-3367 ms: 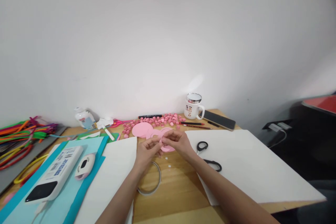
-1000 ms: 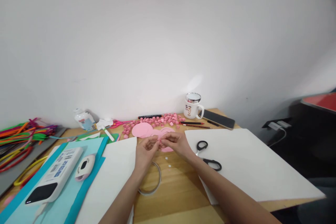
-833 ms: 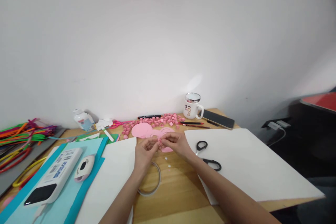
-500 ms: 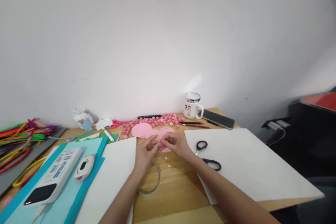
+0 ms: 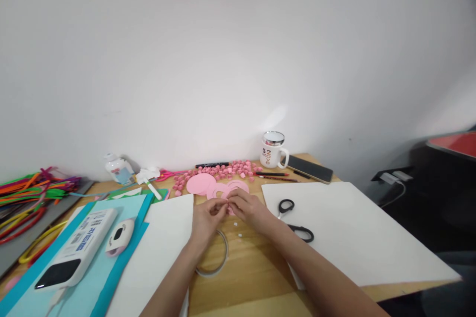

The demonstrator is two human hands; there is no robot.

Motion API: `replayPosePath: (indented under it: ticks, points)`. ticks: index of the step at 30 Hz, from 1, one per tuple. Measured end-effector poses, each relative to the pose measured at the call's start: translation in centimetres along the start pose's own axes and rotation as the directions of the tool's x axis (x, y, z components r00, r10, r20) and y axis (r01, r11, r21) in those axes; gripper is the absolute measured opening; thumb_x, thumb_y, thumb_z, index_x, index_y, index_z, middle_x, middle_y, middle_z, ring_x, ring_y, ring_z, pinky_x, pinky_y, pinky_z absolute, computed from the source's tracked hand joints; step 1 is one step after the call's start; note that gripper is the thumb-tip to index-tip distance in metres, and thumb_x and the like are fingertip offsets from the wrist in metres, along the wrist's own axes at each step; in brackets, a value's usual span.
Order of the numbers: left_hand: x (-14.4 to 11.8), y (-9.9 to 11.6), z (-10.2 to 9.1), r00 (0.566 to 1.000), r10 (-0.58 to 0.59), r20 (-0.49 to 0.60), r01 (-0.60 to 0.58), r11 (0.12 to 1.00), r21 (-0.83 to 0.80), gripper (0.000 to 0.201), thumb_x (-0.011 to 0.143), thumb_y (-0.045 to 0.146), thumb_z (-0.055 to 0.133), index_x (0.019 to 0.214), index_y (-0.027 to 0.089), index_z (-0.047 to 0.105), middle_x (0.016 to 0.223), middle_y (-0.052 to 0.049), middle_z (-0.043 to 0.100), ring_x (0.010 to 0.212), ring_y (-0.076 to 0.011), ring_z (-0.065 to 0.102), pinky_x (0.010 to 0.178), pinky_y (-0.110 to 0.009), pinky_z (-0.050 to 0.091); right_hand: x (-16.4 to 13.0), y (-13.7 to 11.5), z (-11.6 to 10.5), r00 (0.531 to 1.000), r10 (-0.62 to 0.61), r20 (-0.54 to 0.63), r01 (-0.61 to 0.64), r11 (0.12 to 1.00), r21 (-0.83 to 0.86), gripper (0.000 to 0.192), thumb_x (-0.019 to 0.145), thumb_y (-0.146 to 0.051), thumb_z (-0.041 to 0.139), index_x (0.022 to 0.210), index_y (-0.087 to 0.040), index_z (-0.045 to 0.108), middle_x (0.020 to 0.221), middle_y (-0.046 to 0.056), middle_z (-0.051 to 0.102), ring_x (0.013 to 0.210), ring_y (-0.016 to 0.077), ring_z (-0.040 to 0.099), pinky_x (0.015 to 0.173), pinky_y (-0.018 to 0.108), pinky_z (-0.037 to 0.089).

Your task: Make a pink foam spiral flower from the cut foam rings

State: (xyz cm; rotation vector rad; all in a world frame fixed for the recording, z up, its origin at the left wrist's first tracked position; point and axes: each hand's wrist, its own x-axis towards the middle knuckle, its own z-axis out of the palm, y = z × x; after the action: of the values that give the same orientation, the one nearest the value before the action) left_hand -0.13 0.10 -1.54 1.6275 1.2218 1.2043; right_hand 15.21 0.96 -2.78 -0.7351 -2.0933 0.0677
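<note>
My left hand point(image 5: 208, 217) and my right hand point(image 5: 248, 209) meet fingertip to fingertip over the middle of the table, both in a pinch. Whatever sits between the fingers is too small and covered to make out; a bit of pink shows just below the right fingertips. Behind the hands lie pink paper rings point(image 5: 214, 190) and a pink paper disc point(image 5: 201, 184). A roll of tape point(image 5: 226, 252) rests flat by my left wrist. Two tiny white pieces point(image 5: 240, 235) lie on the wood between my forearms.
Many pink folded paper stars point(image 5: 223, 173) are strewn along the wall. A white mug point(image 5: 271, 153), a phone point(image 5: 310, 168) and pencils point(image 5: 277, 174) stand or lie behind. Black-handled scissors point(image 5: 302, 233) rest beside a white sheet point(image 5: 357, 237). To the left are a white device point(image 5: 80, 245) and a bottle point(image 5: 119, 170).
Both hands stay together, with the fingertips drawn closer in. My right hand has turned slightly, its fingers now lying over the left fingertips. More of the pink rings shows.
</note>
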Motion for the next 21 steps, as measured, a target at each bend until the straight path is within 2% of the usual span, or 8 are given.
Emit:
replayPosePath:
  ticks: [4, 8, 14, 21]
  points:
    - [-0.1, 0.0, 0.0, 0.998, 0.065, 0.023, -0.067, 0.992, 0.108, 0.011, 0.065, 0.021, 0.060, 0.071, 0.015, 0.067, 0.067, -0.004, 0.069, 0.059, -0.0167, 0.065, 0.060, -0.027, 0.053, -0.1, -0.1, 0.3, 1.000, 0.027, -0.006, -0.028, 0.999, -0.032, 0.013, 0.082, -0.011, 0.040, 0.081, -0.015, 0.053, 0.083, 0.009, 0.057, 0.073, 0.0151, 0.055, 0.061, 0.027, 0.048]
    - [-0.4, 0.1, 0.4, 0.997, 0.079, 0.013, -0.080, 0.987, 0.139, 0.013, 0.067, 0.022, 0.058, 0.075, 0.016, 0.067, 0.072, -0.004, 0.070, 0.062, -0.0164, 0.065, 0.061, -0.026, 0.053, -0.2, -0.2, 0.9, 0.986, 0.141, -0.087, -0.135, 0.988, 0.073, 0.009, 0.076, -0.009, 0.047, 0.073, -0.016, 0.051, 0.080, 0.007, 0.055, 0.071, 0.0141, 0.055, 0.060, 0.025, 0.047]
    - [-0.5, -0.1, 0.8, 0.996, 0.027, -0.083, -0.023, 0.998, 0.060, 0.024, 0.066, 0.023, 0.060, 0.089, 0.016, 0.064, 0.077, -0.005, 0.069, 0.067, -0.0172, 0.065, 0.063, -0.028, 0.054, 0.0, -1.0, 1.1, 0.949, 0.236, -0.211, -0.210, 0.968, 0.135, 0.012, 0.071, -0.007, 0.048, 0.067, -0.018, 0.050, 0.079, 0.005, 0.053, 0.071, 0.0130, 0.054, 0.058, 0.023, 0.046]
    - [-0.3, -0.4, 1.1, 0.997, -0.021, -0.072, 0.017, 0.998, -0.056, 0.030, 0.064, 0.023, 0.062, 0.092, 0.013, 0.061, 0.077, -0.006, 0.068, 0.070, -0.0173, 0.065, 0.067, -0.028, 0.053, -0.1, -1.1, 1.4, 0.905, 0.315, -0.285, -0.275, 0.946, 0.172, 0.013, 0.069, -0.006, 0.049, 0.064, -0.018, 0.049, 0.077, 0.004, 0.051, 0.069, 0.0129, 0.052, 0.052, 0.021, 0.044]
